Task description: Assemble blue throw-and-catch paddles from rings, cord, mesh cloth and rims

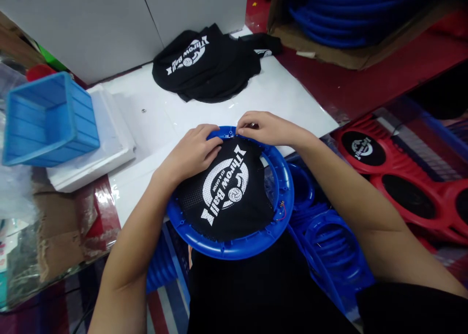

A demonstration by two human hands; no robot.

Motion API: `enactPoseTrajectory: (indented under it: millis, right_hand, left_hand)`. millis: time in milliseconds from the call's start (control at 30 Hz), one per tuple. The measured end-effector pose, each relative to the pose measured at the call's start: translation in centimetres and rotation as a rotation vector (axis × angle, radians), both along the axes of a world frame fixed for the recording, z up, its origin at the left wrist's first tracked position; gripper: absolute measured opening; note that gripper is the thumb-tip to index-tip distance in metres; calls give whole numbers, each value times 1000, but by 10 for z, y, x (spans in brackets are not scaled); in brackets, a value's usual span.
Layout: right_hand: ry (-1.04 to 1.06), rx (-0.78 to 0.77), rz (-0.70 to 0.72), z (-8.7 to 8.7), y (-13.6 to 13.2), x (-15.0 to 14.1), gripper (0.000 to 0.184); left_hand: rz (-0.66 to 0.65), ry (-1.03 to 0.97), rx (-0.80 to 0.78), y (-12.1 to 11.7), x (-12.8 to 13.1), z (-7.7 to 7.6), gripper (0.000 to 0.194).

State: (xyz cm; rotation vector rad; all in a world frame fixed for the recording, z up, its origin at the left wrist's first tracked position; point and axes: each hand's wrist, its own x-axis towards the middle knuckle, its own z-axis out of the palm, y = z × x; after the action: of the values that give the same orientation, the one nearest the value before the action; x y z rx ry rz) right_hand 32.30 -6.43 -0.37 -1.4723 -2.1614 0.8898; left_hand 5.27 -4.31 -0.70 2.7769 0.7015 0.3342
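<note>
A round blue plastic ring [281,173] leans between the white tabletop and my body, its ribbed inner side facing up. Inside it lies a black mesh fabric disc [252,202] with a white "Throw Ball" print, loose from the rim on the right. Curled over the far left rim, my left hand [201,148] grips the ring, with its thumb by the fabric's edge. Fingertips of my right hand [265,127] are pinched together on the far rim; what lies beneath them is hidden. Thin wires [281,211] show on the ring's right side.
More printed black fabric discs [212,68] are piled at the back of the white tabletop [292,90]. At left, a blue bin [51,124] sits on a white foam block [109,134]. Blue rings [332,241] and red ones [405,178] lie low on the right.
</note>
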Motion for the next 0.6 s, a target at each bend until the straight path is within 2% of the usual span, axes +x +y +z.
enactPoseTrajectory:
  millis: [200,433,600]
  right_hand:
    - [27,-51,33,-2,-2,2,19]
    - [-104,-7,141,1,1,-2,14]
    - [-193,10,189,13,4,-6,14]
  left_hand:
    - [12,23,22,1,-1,0,34]
    - [40,28,53,-1,-5,7,34]
    - [90,-17,-153,5,-9,9,26]
